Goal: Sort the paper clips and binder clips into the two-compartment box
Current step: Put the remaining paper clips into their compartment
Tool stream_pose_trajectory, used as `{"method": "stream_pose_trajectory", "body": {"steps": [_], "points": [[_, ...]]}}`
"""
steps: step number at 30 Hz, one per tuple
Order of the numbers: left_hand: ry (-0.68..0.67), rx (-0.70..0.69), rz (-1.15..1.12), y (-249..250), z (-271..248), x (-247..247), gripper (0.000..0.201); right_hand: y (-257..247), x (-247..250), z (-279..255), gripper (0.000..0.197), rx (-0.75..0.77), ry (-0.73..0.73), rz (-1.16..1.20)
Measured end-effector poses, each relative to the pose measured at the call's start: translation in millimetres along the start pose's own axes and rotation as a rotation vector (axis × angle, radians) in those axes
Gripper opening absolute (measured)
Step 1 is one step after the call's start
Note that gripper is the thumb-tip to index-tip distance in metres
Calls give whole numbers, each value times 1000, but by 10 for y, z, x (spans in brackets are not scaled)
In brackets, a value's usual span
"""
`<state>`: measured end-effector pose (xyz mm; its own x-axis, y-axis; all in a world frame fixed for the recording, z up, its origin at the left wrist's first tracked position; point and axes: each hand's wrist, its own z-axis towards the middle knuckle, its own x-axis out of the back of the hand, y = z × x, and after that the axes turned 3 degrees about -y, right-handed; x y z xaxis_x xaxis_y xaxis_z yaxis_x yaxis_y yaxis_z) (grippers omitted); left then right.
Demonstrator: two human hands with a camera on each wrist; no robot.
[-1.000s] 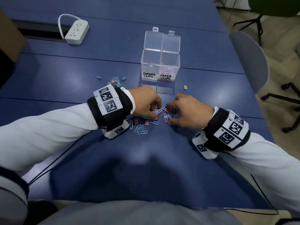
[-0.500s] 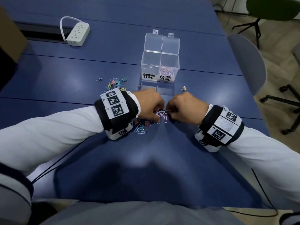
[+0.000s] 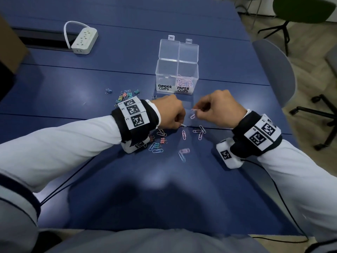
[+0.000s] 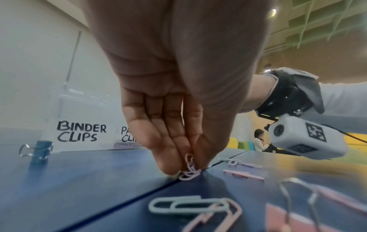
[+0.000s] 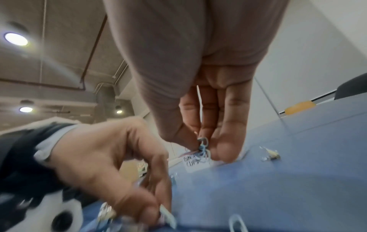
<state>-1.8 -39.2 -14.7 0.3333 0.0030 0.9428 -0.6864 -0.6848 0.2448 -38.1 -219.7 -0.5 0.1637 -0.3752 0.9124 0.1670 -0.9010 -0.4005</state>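
The clear two-compartment box [image 3: 158, 77] stands open mid-table, labelled BINDER CLIPS on the left and PAPER CLIPS on the right. Pink paper clips [image 3: 184, 81] lie in its right compartment. My left hand [image 3: 179, 125] is down at the table and pinches a small bunch of pink paper clips [image 4: 189, 168] between thumb and fingers [image 4: 172, 160]. My right hand [image 3: 197, 111] is raised just in front of the box and pinches a bunch of pink and blue paper clips [image 5: 202, 149]. Loose paper clips [image 3: 199, 132] lie between the hands. A pile of coloured binder clips [image 3: 125, 95] sits behind my left wrist.
More paper clips and small binder clips [image 3: 158, 144] lie under my left wrist. A white power strip [image 3: 84, 41] is at the far left, with a cardboard box [image 3: 11, 50] at the left edge. A grey chair [image 3: 273, 70] stands to the right. Cables trail off the front edge.
Both hands have moved forward towards the box. The right hand has risen off the table with clips pinched, uncovering loose paper clips where the hands were.
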Motion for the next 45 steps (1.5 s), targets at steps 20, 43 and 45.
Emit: {"method": "stream_pose_trajectory", "body": {"steps": [20,43,45], "points": [[403,205,-251,-439,138,820,11,-5,277,1058,19,-106,206,-11],[246,-75,-62,-68,-347,167,27,-253,-270,-1039,56,236,-654,-127],[196,-78,-59,-66,-453,13,27,-318,-318,-1080,62,274,-664,-204]]}}
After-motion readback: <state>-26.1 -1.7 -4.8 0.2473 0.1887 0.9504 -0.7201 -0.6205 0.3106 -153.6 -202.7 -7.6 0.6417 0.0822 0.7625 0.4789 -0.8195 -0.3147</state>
